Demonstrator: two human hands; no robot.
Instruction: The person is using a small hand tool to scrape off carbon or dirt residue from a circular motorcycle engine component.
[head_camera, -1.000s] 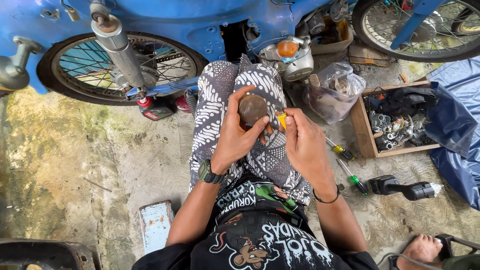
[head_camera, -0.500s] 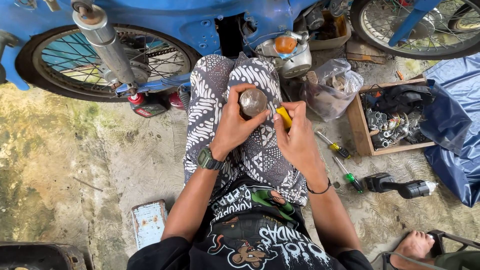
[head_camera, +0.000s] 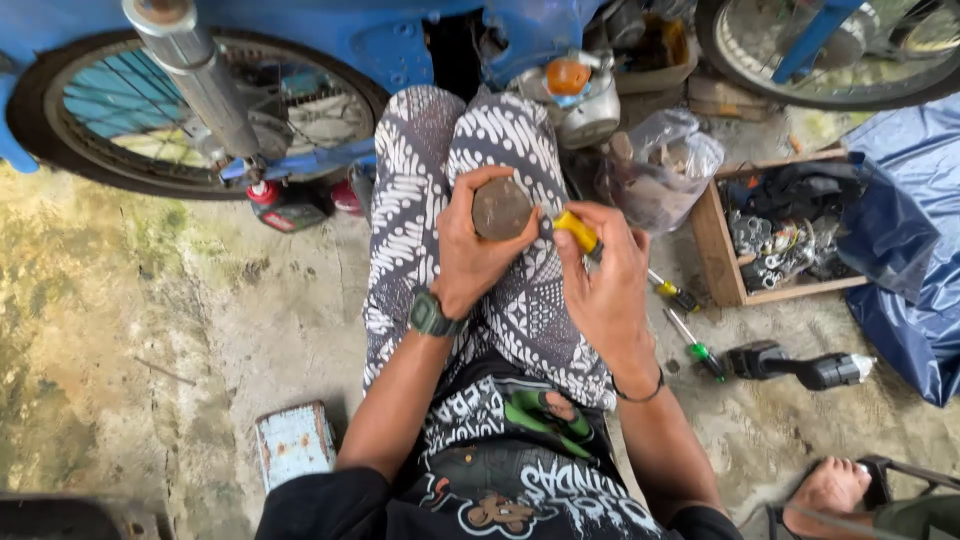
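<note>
Your left hand (head_camera: 465, 255) is wrapped around a round, brownish metal part (head_camera: 501, 207), fingers curled on its side so the flat face looks up at you. Your right hand (head_camera: 605, 280) pinches a tool with a yellow handle (head_camera: 577, 230), thumb and fingers pressed shut on it. I cannot tell what kind of tip it has.

The part sits over your knees, on the patterned trousers (head_camera: 520, 300). The tool is at about 3 o'clock from the part, just beside it. Its dark tip seems to touch the part's rim. The tool's long line runs from the rim out toward 4 o'clock, into your right palm. So the right hand is the near one for any work on that edge, and the left only has to hold the part steady.

Farther out, at 3 o'clock, two screwdrivers (head_camera: 690, 340) lie on the ground, and a wooden box (head_camera: 722, 262) of small metal bits is past them. A black power tool (head_camera: 800, 366) lies at 4 o'clock. A clear bag (head_camera: 665, 170) is at 2 o'clock. A wheel (head_camera: 200, 120) of the blue bike stands at 10 o'clock. A small blue tin (head_camera: 295, 442) is at 7 o'clock.
</note>
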